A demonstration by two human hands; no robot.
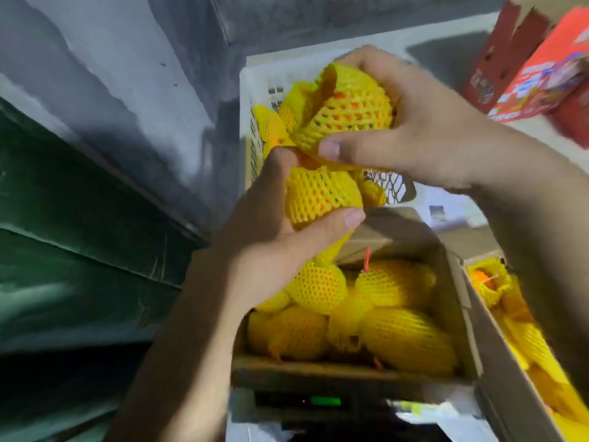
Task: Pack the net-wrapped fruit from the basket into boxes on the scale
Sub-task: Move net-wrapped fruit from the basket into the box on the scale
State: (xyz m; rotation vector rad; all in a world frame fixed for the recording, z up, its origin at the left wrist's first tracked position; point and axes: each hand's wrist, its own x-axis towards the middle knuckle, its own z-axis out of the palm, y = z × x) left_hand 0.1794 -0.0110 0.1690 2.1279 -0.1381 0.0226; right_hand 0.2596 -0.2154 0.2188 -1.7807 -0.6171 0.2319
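Observation:
My right hand (424, 132) grips a fruit in yellow foam net (347, 113) above the white plastic basket (251, 90). Just below it, my left hand (271, 237) holds a second net-wrapped fruit (318, 194) between thumb and fingers, over the far edge of an open cardboard box (452, 314). That box holds several yellow net-wrapped fruit (404, 339) and stands on a scale (325, 401) with a green lit display. More wrapped fruit (269, 124) lie in the basket, partly hidden by my hands.
A second cardboard box (510, 393) with wrapped fruit sits at the right. Red printed cartons (538, 78) are stacked at the top right. A grey wall and a dark green surface (79, 250) fill the left side.

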